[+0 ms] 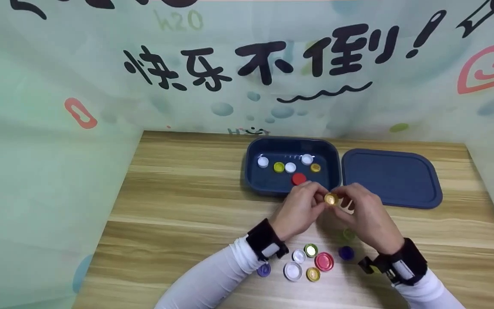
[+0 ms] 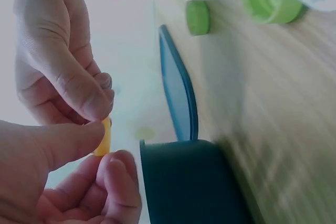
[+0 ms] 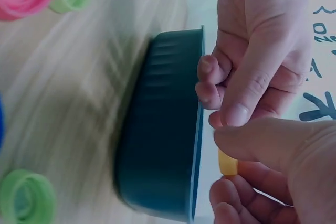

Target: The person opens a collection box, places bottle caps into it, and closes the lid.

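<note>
A golden-yellow bottle cap (image 1: 331,198) is held between both hands, just in front of the blue box's near right corner. My left hand (image 1: 297,213) pinches its left side with thumb and fingers, while my right hand (image 1: 371,216) pinches the right side. The left wrist view shows the yellow cap (image 2: 106,139) edge-on, partly covered by the thumbs. Inside the blue plastic box (image 1: 250,185) lie several caps: a red cap (image 1: 299,178), a yellow-green cap (image 1: 278,167), a gold cap (image 1: 315,167) and white ones.
The box's blue lid (image 1: 393,178) lies flat to its right. Nearer me on the wooden table (image 1: 165,206) are several loose caps, among them a pinkish-red cap (image 1: 324,261), a large white cap (image 1: 293,271), a dark blue cap (image 1: 346,252) and a purple cap (image 1: 263,269). A printed cloth (image 1: 212,98) stands behind.
</note>
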Available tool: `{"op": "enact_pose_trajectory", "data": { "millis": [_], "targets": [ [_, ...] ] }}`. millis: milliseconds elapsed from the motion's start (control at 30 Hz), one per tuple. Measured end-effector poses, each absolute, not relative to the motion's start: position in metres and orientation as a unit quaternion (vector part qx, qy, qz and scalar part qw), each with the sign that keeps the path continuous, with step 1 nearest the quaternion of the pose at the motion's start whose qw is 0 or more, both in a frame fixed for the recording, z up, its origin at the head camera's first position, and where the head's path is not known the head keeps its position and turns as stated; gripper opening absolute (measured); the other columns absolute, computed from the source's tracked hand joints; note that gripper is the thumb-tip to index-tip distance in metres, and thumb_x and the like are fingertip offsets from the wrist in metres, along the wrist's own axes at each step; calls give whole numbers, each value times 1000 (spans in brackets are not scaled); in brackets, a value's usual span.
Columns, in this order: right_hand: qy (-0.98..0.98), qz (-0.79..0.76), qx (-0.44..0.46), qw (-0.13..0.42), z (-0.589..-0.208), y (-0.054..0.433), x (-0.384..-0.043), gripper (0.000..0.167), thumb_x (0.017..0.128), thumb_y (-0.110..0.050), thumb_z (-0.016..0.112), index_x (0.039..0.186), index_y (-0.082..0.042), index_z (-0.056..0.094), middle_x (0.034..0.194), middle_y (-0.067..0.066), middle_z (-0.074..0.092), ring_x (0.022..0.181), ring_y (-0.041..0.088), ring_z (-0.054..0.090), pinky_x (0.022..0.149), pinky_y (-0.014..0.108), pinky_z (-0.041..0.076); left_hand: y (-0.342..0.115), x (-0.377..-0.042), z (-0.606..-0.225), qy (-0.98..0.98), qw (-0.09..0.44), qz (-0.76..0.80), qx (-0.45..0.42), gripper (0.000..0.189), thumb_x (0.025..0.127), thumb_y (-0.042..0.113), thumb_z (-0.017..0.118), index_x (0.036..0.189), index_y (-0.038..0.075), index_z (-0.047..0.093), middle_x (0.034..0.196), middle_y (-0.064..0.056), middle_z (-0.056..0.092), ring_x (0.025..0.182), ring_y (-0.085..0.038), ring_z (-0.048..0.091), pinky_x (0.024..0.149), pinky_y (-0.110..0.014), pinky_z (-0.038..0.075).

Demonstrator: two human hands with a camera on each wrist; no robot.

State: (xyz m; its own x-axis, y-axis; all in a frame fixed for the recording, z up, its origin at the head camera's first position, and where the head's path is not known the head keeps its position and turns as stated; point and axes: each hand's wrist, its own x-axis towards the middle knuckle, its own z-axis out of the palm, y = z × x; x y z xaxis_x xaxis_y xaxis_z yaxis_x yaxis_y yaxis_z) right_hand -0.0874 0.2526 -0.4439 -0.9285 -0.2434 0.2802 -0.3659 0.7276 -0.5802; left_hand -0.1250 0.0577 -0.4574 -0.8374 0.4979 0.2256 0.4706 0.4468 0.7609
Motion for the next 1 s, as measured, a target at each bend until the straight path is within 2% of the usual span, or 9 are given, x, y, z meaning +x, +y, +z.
{"op": "enact_pose_trajectory", "data": {
  "millis": [167, 367, 533, 700, 833, 1000],
  "targets": [
    [-918, 335, 164, 136, -442, 248, -96, 29, 85, 1, 86, 112, 0, 76, 95, 8, 67, 81, 18, 61, 66, 31, 55, 58, -133, -454, 830, 5, 499, 249, 18, 94, 3, 80, 110, 3, 73, 96, -3, 69, 77, 0, 60, 71, -13, 52],
    [-916, 341, 144, 155, -444, 242, -112, 27, 86, 1, 85, 110, 0, 75, 92, 8, 65, 81, 18, 61, 67, 24, 48, 61, -143, -454, 811, 7, 549, 203, 26, 94, -1, 78, 119, 1, 73, 105, -6, 68, 85, -3, 63, 76, -15, 55],
    [-918, 346, 120, 154, -448, 240, -125, 25, 88, 1, 83, 112, 2, 75, 92, 10, 66, 82, 21, 64, 69, 26, 48, 63, -150, -455, 790, 32, 586, 179, 33, 96, -5, 73, 128, -2, 68, 116, -10, 70, 95, -9, 70, 83, -17, 56],
    [-924, 346, 100, 130, -450, 240, -135, 32, 91, 0, 79, 122, 5, 72, 98, 16, 70, 85, 28, 68, 70, 33, 51, 63, -155, -455, 788, 65, 588, 168, 38, 98, -2, 71, 135, 1, 62, 129, -14, 70, 111, -18, 71, 91, -19, 56],
    [-928, 343, 94, 109, -452, 242, -136, 41, 94, -1, 75, 133, 6, 67, 105, 19, 72, 88, 31, 68, 70, 37, 49, 60, -156, -455, 817, 83, 543, 174, 48, 101, 5, 70, 147, 5, 55, 145, -16, 62, 128, -29, 64, 103, -26, 52],
    [-929, 341, 95, 107, -450, 247, -129, 44, 95, -3, 75, 137, 5, 65, 108, 20, 72, 92, 33, 68, 73, 41, 51, 57, -154, -453, 841, 66, 506, 180, 56, 101, 10, 70, 153, 9, 50, 152, -12, 56, 138, -28, 55, 112, -30, 46]
  ]
}}
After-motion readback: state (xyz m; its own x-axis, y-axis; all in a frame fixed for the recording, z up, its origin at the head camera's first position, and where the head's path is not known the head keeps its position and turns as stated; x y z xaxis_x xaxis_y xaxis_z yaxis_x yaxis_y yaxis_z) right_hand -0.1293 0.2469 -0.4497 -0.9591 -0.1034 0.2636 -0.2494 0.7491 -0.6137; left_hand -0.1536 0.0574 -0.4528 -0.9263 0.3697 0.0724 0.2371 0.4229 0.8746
